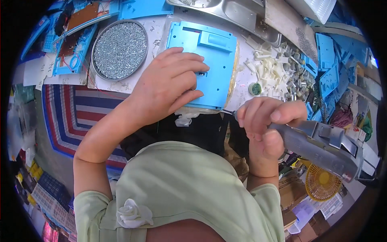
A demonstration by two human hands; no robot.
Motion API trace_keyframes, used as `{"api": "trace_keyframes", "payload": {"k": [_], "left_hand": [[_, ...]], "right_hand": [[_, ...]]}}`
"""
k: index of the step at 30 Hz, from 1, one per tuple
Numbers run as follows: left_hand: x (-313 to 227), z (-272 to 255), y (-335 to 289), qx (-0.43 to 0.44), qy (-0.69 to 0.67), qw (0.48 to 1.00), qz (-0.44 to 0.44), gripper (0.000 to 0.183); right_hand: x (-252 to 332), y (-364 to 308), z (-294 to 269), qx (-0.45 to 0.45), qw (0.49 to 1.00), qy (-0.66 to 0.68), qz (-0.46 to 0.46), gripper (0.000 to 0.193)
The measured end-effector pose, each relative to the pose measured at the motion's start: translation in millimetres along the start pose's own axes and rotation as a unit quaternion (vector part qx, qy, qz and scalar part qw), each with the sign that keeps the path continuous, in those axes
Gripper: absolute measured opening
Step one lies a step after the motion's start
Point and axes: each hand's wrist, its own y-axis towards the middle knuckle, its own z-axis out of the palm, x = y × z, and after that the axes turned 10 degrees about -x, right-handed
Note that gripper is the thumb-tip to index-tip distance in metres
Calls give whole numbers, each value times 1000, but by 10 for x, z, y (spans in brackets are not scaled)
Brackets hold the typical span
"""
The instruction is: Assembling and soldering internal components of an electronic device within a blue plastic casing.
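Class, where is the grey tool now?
In the head view, the tool is at right, in the right hand, its tip near the lower edge of the blue panel.

A light-blue, roughly rectangular plastic panel (213, 60) lies flat on the table (244, 82), with a raised block and a dark slot near its far edge, small round holes and a little rectangular opening around its middle. A grey power screwdriver (318, 151) is tilted, its slim bit pointing left at the panel's near right corner; contact is unclear.
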Motion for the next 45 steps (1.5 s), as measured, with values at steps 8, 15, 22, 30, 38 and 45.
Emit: {"api": "trace_keyframes", "payload": {"k": [8,15,22,30,38,45], "left_hand": [[25,43,-54,26,14,1000,-3,20],[52,51,-70,21,1,1000,-9,19],[76,80,-73,12,-17,1000,-16,21],[92,82,-108,7,-27,999,-24,22],[15,52,-83,5,-17,999,-46,22],[-181,13,77,-30,-14,999,-40,20]], "right_hand": [[-195,24,-62,75,995,-7,-61,27],[-66,209,32,104,993,-10,-58,34],[-298,376,120,106,986,-28,-127,23],[-289,424,21,146,987,-9,-72,28],[-112,424,58,70,996,6,-62,37],[-181,455,62,3,998,6,-63,35]]}}
